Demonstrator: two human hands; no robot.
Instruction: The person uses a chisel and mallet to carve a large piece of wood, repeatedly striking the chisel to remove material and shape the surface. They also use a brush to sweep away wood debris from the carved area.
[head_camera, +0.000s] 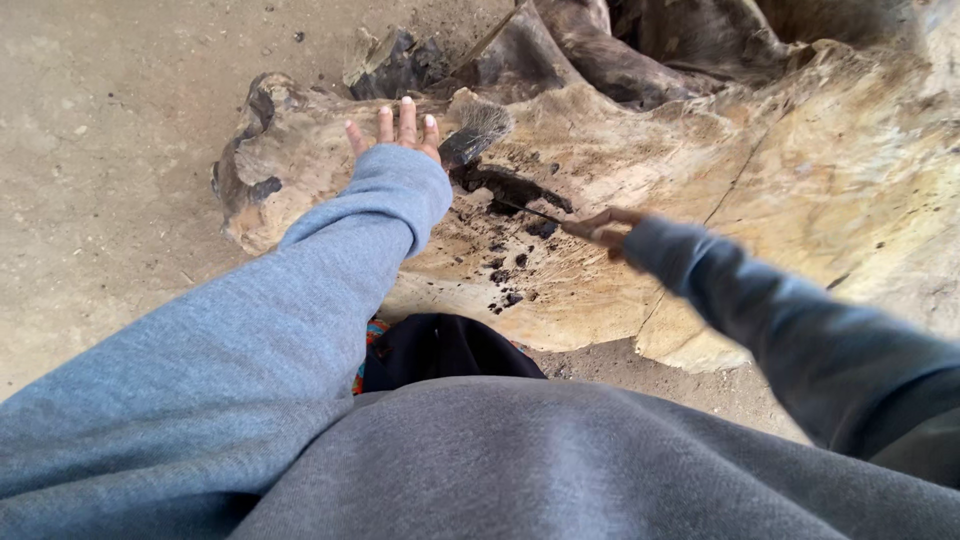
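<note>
A large pale tree stump (760, 170) with a rough cut face lies on the ground ahead of me. My left hand (397, 132) rests flat on its left part, fingers spread, next to a splintered grey tuft of wood (478, 130). My right hand (600, 228) is closed around a thin dark stick-like tool (535, 211) whose tip points left toward a dark hollow (505, 187) in the stump. Small black crumbs (505, 272) are scattered on the wood just below the hollow. Both arms wear grey-blue sleeves.
Sandy ground (110, 150) spreads to the left and under the stump's near edge. Dark twisted roots (640, 50) rise behind the stump at the top. My dark clothing with a colourful patch (372, 340) shows between my arms.
</note>
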